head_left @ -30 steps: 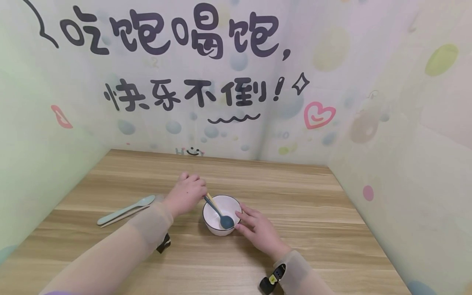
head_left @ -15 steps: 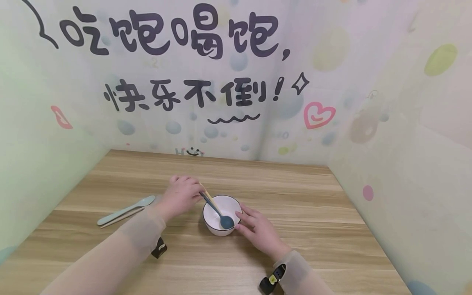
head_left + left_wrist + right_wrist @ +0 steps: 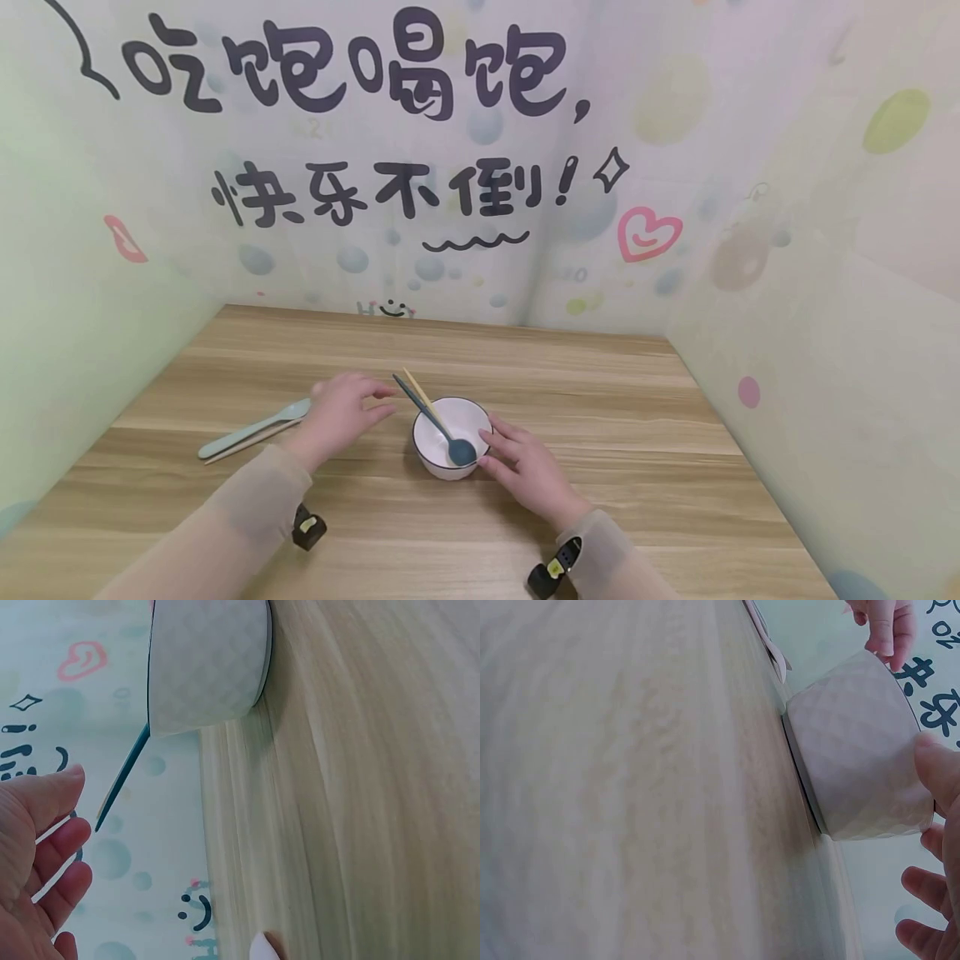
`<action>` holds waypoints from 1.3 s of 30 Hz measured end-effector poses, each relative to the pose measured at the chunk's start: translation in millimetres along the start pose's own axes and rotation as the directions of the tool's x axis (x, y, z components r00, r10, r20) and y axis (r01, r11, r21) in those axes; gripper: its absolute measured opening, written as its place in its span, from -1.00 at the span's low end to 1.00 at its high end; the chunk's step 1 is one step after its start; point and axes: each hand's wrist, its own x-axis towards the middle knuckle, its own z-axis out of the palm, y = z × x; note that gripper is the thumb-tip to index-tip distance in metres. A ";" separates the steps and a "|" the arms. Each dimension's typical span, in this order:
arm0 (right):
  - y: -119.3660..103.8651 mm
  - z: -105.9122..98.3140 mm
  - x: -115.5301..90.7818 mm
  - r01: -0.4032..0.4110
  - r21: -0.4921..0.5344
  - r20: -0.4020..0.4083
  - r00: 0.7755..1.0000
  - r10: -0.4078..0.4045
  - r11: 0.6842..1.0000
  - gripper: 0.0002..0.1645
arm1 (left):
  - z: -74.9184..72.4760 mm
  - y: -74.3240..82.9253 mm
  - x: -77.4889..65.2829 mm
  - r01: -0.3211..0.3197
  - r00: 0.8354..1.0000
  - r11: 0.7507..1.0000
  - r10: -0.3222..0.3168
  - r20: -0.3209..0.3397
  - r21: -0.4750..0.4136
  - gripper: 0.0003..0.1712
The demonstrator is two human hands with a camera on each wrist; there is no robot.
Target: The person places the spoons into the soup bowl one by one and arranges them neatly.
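A white bowl (image 3: pixel 433 468) with a dark rim and faceted outer wall stands upright on the table. A dark blue spoon (image 3: pixel 461 452) leans in it, bowl end down, its handle out over the back left rim. Beside that handle, thin yellow chopsticks (image 3: pixel 417 387) slant out the same way. My right hand (image 3: pixel 534 477) holds the bowl's right side, thumb and index finger at the rim. Left of the bowl, my left hand (image 3: pixel 341 419) hovers with loosely bent fingers and nothing in it; the left wrist view shows its fingertips apart from the spoon handle (image 3: pixel 120 780).
A light blue spoon (image 3: pixel 258 427) lies on the left of the table, with pale chopsticks (image 3: pixel 251 442) alongside; my left hand partly covers their far ends. Printed wall sheets (image 3: pixel 480 275) enclose the wooden table (image 3: pixel 600 375) at the back and sides.
My left hand has let go of the spoon and chopsticks and drawn back to the left. Their handle ends now lean lower to the left. The right hand and bowl have stayed put.
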 end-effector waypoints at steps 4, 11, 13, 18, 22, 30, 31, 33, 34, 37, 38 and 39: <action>0.1 -0.1 -0.1 -0.003 0.005 0.002 1.000 0.003 1.000 -0.41 | -1.0 -3.3 -5.0 0.028 1.000 0.999 -0.029 -0.010 -0.018 -0.71; 0.3 0.3 0.2 -0.001 -0.009 -0.001 1.000 0.001 1.000 -0.40 | -5.6 -9.6 -12.7 0.066 0.997 0.993 -0.069 -0.037 -0.094 -0.71; 0.5 0.5 0.3 0.001 -0.012 -0.003 1.000 -0.001 1.000 -0.40 | -7.7 -12.1 -14.7 0.085 0.995 0.988 -0.090 -0.032 -0.130 -0.71; 0.6 0.5 0.1 0.005 -0.004 -0.005 1.000 -0.005 1.000 -0.40 | -13.2 -18.8 -18.4 0.156 0.987 0.968 -0.160 -0.005 -0.198 -0.68; 0.7 0.3 0.0 0.004 -0.002 -0.004 1.000 -0.004 1.000 -0.40 | -16.1 -22.1 -20.6 0.192 0.981 0.957 -0.195 0.010 -0.218 -0.66; 0.4 0.1 0.6 0.012 0.000 -0.001 1.000 -0.012 1.000 -0.39 | -15.6 -29.9 -26.4 0.234 0.972 0.942 -0.234 0.029 -0.240 -0.61; 0.3 0.1 0.7 0.013 0.001 0.000 1.000 -0.013 1.000 -0.39 | -15.4 -31.0 -27.7 0.241 0.970 0.939 -0.241 0.031 -0.243 -0.60; 0.2 0.0 0.5 0.009 0.001 0.001 1.000 -0.009 1.000 -0.39 | -15.5 -33.0 -30.5 0.266 0.963 0.926 -0.264 0.046 -0.269 -0.57; 0.1 0.0 0.5 0.007 0.001 0.002 1.000 -0.007 1.000 -0.39 | -15.6 -33.9 -32.1 0.282 0.959 0.918 -0.277 0.056 -0.280 -0.54; -0.2 -0.3 0.2 -0.001 -0.001 0.006 1.000 0.001 1.000 -0.40 | -16.6 -36.3 -36.8 0.319 0.947 0.896 -0.310 0.080 -0.308 -0.46; -0.2 -0.4 0.2 -0.003 -0.002 0.005 1.000 0.003 1.000 -0.40 | -17.1 -37.0 -38.4 0.329 0.944 0.890 -0.318 0.086 -0.315 -0.45; -0.4 -0.5 0.1 -0.004 0.000 0.005 1.000 0.004 1.000 -0.40 | -17.6 -37.7 -40.0 0.334 0.942 0.888 -0.323 0.088 -0.317 -0.44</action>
